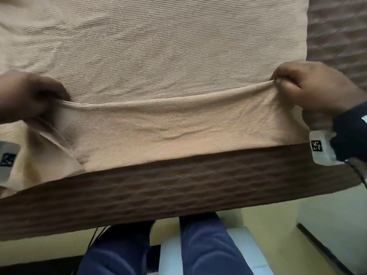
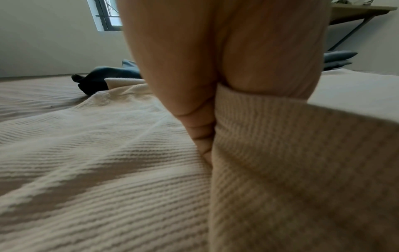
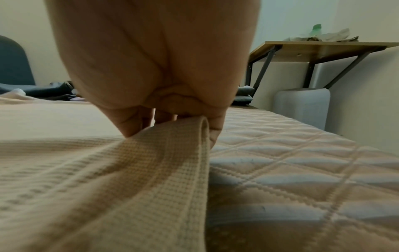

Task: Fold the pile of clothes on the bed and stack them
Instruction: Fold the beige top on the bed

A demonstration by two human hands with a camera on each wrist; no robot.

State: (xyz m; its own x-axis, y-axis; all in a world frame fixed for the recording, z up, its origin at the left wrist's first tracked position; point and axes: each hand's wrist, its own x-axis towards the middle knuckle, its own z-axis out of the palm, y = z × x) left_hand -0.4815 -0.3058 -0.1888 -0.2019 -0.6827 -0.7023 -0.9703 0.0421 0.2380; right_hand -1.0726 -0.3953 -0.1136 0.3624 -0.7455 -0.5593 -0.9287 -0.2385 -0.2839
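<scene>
A large beige ribbed garment [image 1: 158, 56] lies spread flat over the bed. Its near edge is lifted into a taut fold [image 1: 168, 116] stretched between my hands. At the left end of that fold my left hand [image 1: 33, 96] pinches the cloth, which bunches under its fingers [image 2: 200, 133]. My right hand [image 1: 309, 84] pinches the right corner of the edge, seen close as a doubled hem [image 3: 194, 136] between its fingertips [image 3: 213, 134]. A heap of dark blue clothes [image 2: 108, 76] lies far back on the bed.
The brown quilted mattress [image 1: 178, 191] edge runs across in front of my legs [image 1: 202, 245]. To the right, past the bed, a wooden table [image 3: 319, 49] on metal legs stands against the wall above a grey cushion [image 3: 302, 105]. Folded blue-grey items [image 2: 339, 59] lie at the bed's far end.
</scene>
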